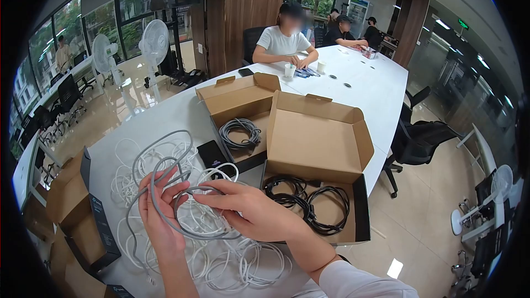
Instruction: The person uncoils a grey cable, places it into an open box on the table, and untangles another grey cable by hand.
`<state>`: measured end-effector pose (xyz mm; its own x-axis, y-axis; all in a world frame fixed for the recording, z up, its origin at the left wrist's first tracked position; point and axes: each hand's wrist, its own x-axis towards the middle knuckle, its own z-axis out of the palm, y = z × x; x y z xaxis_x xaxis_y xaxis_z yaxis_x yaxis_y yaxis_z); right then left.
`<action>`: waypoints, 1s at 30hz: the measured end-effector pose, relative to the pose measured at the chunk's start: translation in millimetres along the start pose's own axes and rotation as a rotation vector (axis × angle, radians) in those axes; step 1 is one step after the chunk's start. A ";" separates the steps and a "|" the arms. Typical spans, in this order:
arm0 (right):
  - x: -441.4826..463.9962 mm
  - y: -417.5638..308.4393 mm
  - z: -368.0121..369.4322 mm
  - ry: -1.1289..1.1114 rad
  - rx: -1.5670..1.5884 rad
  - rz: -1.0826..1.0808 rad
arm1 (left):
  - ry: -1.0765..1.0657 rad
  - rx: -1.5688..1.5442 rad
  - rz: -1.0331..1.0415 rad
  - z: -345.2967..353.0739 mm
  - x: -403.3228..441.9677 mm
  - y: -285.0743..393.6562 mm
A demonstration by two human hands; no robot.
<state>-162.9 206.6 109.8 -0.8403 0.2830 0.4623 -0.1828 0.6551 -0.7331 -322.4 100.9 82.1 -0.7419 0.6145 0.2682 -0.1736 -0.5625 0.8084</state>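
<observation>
The left hand (163,204) and right hand (243,204) hold 1 looped grey cable (202,237) in a closed grip above tangled white cables (249,267), near a black-sided cardboard box (102,226) with illegible lettering, before 2 open brown cardboard boxes (316,138) on the white tabletop (176,107).

The right upper arm (330,265) wears a white short sleeve (359,280), loose and softly creased, apparently plain, though the frame's dark edge cuts it off. The right forearm (309,247) and left forearm (176,277) are uncovered, as are the right hand (248,209) and left hand (152,218), each with slender fingers.
</observation>
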 end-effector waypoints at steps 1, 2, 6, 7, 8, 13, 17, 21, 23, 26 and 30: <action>0.1 -1.4 -1.1 -0.016 -0.009 0.000 | 0.004 -0.002 0.004 -0.2 -0.2 0.5; 0.4 -2.9 -2.2 -0.032 -0.018 0.000 | 0.007 -0.003 0.007 -0.4 -0.3 0.8; 1.5 -6.4 -4.3 -0.066 0.016 0.018 | -0.003 -0.013 0.011 -1.0 -0.1 1.2; 1.7 -4.8 -3.9 -0.070 0.030 0.001 | -0.006 -0.019 0.011 -0.9 -0.2 1.5; 2.0 -2.1 -3.4 -0.074 0.045 -0.017 | -0.008 -0.024 0.010 -0.8 -0.4 1.9; 3.3 -0.7 -4.6 -0.102 0.197 -0.084 | 0.019 -0.006 0.010 0.5 -2.1 3.7; 3.4 -1.2 -6.2 -0.109 0.292 -0.027 | 0.015 -0.009 0.025 0.8 -3.2 4.6; 2.6 -4.6 -7.4 -0.102 0.408 0.105 | 0.013 0.008 0.071 2.3 -5.0 4.7; 2.3 -0.4 -3.3 -0.053 0.414 0.105 | 0.016 0.012 0.088 4.1 -6.0 4.7; 2.9 0.7 -1.0 -0.010 0.382 0.110 | 0.005 0.000 0.087 5.3 -6.7 5.2; 4.0 -2.6 -2.8 0.001 0.307 0.096 | 0.003 0.008 0.092 5.7 -7.6 6.0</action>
<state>-164.4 208.0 115.0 -0.8607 0.3345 0.3839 -0.2480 0.3830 -0.8898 -314.2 96.0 87.8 -0.7567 0.5584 0.3399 -0.0993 -0.6121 0.7845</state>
